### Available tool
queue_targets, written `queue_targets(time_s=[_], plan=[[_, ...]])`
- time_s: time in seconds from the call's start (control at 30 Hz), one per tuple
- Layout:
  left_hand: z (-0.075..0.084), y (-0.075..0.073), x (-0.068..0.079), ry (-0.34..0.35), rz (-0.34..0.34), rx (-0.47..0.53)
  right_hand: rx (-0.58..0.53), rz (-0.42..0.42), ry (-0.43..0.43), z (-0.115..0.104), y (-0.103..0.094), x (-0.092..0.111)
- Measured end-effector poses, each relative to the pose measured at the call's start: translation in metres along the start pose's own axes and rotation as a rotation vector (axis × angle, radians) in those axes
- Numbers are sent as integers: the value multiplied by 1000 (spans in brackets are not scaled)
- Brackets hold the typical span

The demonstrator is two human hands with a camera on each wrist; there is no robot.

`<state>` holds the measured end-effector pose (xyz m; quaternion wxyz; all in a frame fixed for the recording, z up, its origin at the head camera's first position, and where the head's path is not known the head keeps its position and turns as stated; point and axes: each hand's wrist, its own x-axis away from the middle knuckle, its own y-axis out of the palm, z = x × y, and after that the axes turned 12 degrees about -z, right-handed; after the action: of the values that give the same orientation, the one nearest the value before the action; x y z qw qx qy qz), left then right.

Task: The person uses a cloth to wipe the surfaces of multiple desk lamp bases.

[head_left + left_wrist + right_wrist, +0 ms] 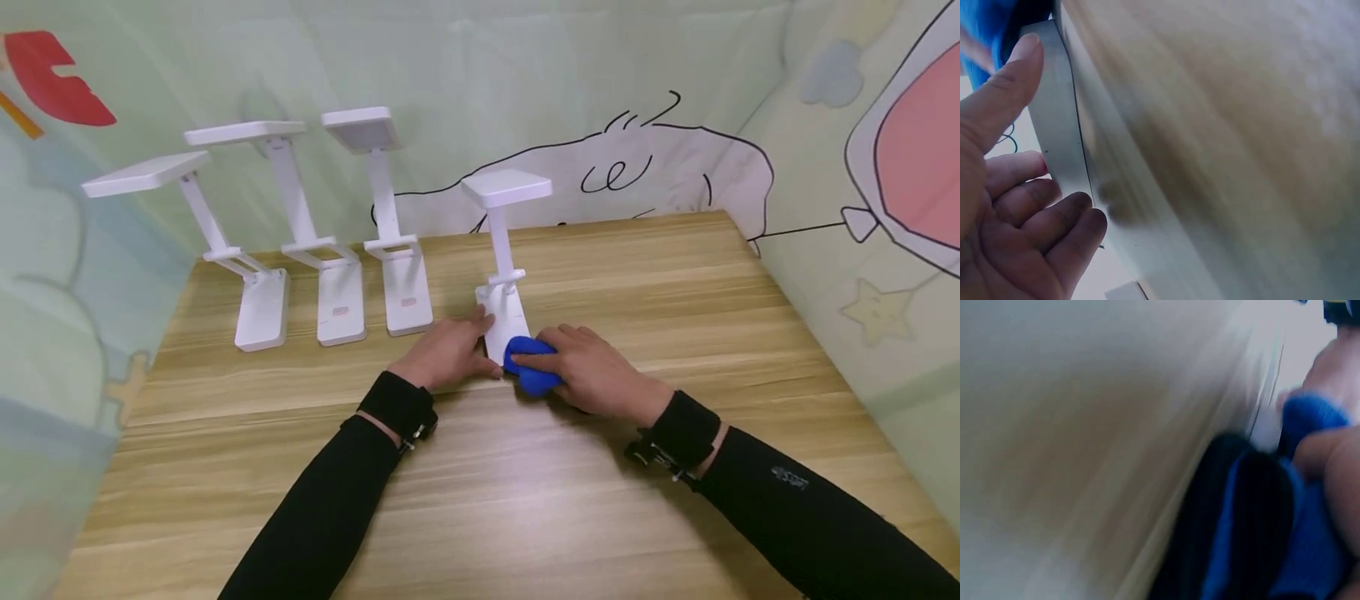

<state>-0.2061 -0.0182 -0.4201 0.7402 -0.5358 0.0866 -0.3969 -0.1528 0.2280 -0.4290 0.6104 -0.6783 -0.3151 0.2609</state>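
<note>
A white desk lamp [504, 312] stands on the wooden table, its flat head held above the base by a jointed arm. My left hand [447, 350] holds the left side of this lamp's base, thumb near the front corner. The left wrist view shows the thumb and curled fingers [1063, 219] against the base's side edge [1057, 119]. With my right hand [588, 367] I grip a bunched blue cloth [534, 367] and press it on the front end of the base. In the right wrist view the cloth [1316, 544] is blurred and hides part of the base.
Three similar white desk lamps stand in a row to the left: one at far left [262, 308], one in the middle [341, 304] and one nearest my left hand [407, 292]. A printed fabric backdrop [600, 75] rises behind the table [652, 275] and along its sides.
</note>
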Motion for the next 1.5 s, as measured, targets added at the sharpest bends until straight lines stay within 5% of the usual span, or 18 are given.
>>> queue_targets(time_s=[0.13,0.47,0.8,1.07,1.3,1.5], plan=[[2,0,-1,-9,-13,-3,-99,-49,24,16,-2,1],[2,1,-2,-12,-21,8,-114,-50,230,25,-9,-41],[2,1,0,-24,-23,23,-240,-72,174,25,-4,-14],[3,1,-2,12,-18,14,-349,-80,429,40,-7,-43],[3,-1,-2,-4,-2,5,-461,-126,444,66,-20,-76],[1,0,-2,-14,-6,22,-436,-192,419,58,-19,-74]])
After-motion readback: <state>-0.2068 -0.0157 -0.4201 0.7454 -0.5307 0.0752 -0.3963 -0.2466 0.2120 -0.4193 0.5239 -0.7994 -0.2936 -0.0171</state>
